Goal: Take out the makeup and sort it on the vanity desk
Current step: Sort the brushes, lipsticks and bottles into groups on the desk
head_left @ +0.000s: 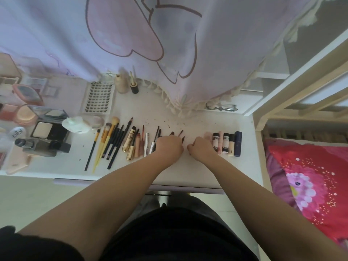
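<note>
Head view: curtain [169, 53] over desk [188, 172]

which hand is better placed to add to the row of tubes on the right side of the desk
Right, probably. The right hand already rests beside the tubes, touching the nearest one. The left hand is over the dark pencils, farther off.

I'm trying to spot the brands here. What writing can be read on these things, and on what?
"blbl", seen upside down, on the round white lid at the desk's left edge.
Black lettering on the gold tube beside the brushes: too blurred to read.
Dark print on the small pale bottles to the right of the right hand: too small to read.
Nothing else shows writing.
</note>
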A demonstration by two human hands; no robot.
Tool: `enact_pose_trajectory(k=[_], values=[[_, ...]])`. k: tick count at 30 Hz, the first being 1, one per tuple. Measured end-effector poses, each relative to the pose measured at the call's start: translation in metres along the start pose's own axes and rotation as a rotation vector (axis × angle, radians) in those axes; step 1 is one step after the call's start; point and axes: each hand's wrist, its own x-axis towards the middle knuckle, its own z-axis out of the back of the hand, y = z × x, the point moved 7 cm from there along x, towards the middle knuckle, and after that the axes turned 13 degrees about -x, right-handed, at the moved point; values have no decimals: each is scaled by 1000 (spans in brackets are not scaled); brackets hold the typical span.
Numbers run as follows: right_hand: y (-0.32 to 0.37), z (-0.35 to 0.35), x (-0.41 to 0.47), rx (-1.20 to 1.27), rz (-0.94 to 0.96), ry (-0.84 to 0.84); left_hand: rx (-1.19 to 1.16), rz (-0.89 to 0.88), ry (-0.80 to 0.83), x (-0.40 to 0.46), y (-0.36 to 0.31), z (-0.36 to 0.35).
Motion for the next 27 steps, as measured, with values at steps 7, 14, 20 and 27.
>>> enact_pose_trajectory(k=[7,14,20,27], values=[[26,-9,11,-48,73,-7,31,3,-48,-1,19,9],[-29,58,19,18,-3,-116,-152,-187,-185,2,-38,9],[-39,62,28,-26,7,1,-434,-48,-116,15,-72,-16],[-25,57,39,-78,51,20,-436,47,-104,20,-68,-17]])
